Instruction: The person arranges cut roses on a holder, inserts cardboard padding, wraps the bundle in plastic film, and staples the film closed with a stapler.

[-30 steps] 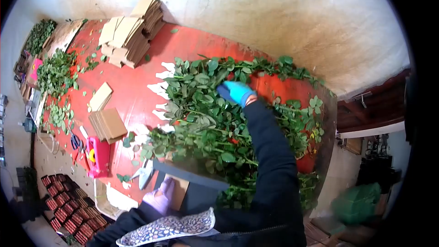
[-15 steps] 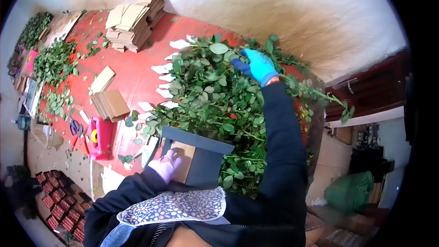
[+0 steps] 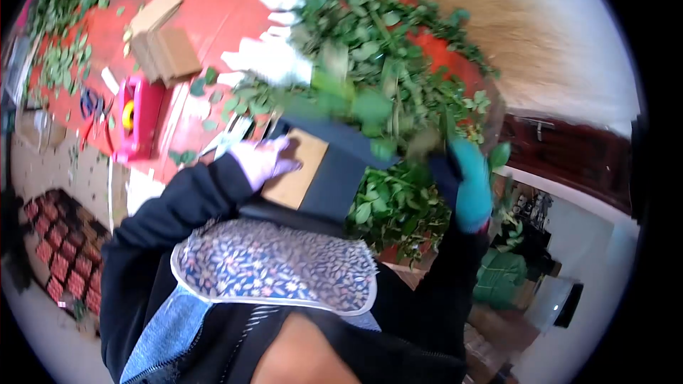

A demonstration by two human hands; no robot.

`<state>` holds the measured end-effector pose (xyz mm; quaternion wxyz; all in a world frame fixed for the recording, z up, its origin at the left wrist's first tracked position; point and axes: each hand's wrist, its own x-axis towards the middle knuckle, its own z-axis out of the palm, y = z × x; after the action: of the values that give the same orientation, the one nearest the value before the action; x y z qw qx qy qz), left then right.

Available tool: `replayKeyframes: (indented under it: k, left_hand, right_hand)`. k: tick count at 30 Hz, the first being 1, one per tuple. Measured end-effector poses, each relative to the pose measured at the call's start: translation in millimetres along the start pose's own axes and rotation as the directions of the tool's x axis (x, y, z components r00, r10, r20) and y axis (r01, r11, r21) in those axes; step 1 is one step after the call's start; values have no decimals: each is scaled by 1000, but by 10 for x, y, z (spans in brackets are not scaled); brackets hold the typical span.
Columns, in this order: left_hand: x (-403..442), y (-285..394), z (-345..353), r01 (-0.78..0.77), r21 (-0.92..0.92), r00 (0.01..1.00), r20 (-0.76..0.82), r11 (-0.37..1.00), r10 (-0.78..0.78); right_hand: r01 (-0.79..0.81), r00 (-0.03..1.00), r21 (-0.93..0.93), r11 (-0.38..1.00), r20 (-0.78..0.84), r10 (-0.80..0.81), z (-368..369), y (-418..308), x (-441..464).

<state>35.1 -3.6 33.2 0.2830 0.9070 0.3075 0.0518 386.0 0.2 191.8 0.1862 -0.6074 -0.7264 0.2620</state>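
- Teal right grip has swung beside the dark holder, closed on leafy stems.
- They now blur over its far edge.
- My left grip, fingers apart, touches its cardboard.

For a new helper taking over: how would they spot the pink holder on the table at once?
Start at the left side of the red table and find the brown cardboard pieces. Just below them in the picture, beside the scissors, is the pink holder: its chunky body and yellow roll set it apart.
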Motion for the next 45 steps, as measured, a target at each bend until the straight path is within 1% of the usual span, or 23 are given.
replayKeyframes:
  k: [1, 2, 3, 4, 5, 8, 11, 16, 18, 20, 22, 23, 25, 26, 29, 32, 33, 34, 36, 40, 41, 42, 45]
  left_hand:
    - [140, 78, -330, 99, -36, 977, 195, 994, -90]
    - [283, 153, -661, 203, -32, 908, 380, 979, -176]
    - [128, -119, -47, 170, -463, 976, 202, 870, -83]
    - [60, -196, 99, 3, -338, 998, 54, 941, 17]
    - [-7, -274, 243, -131, -166, 989, -96, 977, 116]
    - [62, -264, 90, -162, -77, 987, 3, 984, 163]
    - [52, -221, 10, -111, -67, 987, 107, 992, 118]
    - [26, -77, -239, 8, -177, 971, 236, 984, 35]
    - [-11, -4, -152, 26, -98, 976, 217, 995, -4]
    - [39, 107, -226, 115, -110, 946, 315, 987, -75]
    - [55, 125, -253, 122, -161, 941, 332, 979, -63]
    - [73, 160, -285, 123, -135, 931, 360, 983, -67]
    - [85, 198, -317, 167, -85, 900, 420, 982, -117]
    - [76, 275, -386, 95, 91, 928, 353, 991, -122]
    - [105, 232, -269, -21, 169, 963, 269, 985, -25]
    - [47, 160, -205, 1, -61, 980, 200, 998, 12]
    - [97, 238, -303, 46, -25, 953, 300, 999, -36]
    - [120, 227, -347, 87, -125, 933, 357, 988, -37]
    - [92, 202, -298, 157, -112, 905, 414, 981, -97]
    - [58, 200, -287, 99, -83, 946, 317, 992, -68]
    - [79, 183, -281, 78, -109, 953, 301, 991, -42]
    - [111, 174, -265, 46, -126, 959, 285, 991, -8]
    - [106, 115, -213, -9, -76, 954, 299, 997, 32]
  right_hand:
    - [-254, 964, 123, 959, 108, 241, 88, -21, -303]
    - [-283, 949, 80, 956, 168, 267, 205, 12, -522]
    - [-307, 929, 33, 951, 228, 292, 321, 45, -738]
    - [-94, 961, -134, 987, 248, 125, 456, 100, -913]
    - [-104, 952, -156, 982, 269, 144, 586, 193, -1128]
    - [-99, 967, -77, 992, 229, 115, 889, 274, -1444]
    - [-22, 938, -242, 970, 330, 103, 993, 374, -1594]
    - [-57, 940, -155, 986, 323, 105, 1167, 483, -1688]
    - [-81, 892, -154, 985, 429, 140, 1108, 463, -1619]
    - [85, 828, -253, 964, 556, 74, 880, 490, -1556]
    - [-111, 850, -228, 967, 482, 211, 408, 116, -894]
    - [48, 977, -289, 956, 213, 15, 260, -1, -490]
    - [231, 872, -507, 830, -270, -408, 256, 103, 359]
    - [185, 906, -450, 874, -267, -329, 261, 170, 824]
    - [-122, 959, -512, 850, -281, -32, 737, 896, 2247]
    - [-309, 951, -487, 817, -148, 271, 1392, 1496, 2819]
    - [-403, 913, -407, 820, -110, 394, 1502, 1636, 2933]
    - [-398, 911, -489, 776, -115, 395, 1507, 1678, 3027]
    - [-241, 959, -469, 850, -252, 133, 1334, 1663, 2931]
    - [-33, 946, -497, 867, -296, -134, 424, 843, 2049]
    - [-83, 979, -477, 875, -205, -19, 145, 459, 1630]
    - [131, 861, -405, 905, -405, -306, 340, 655, 1377]
    - [148, 825, -449, 881, -435, -360, 433, 179, 399]
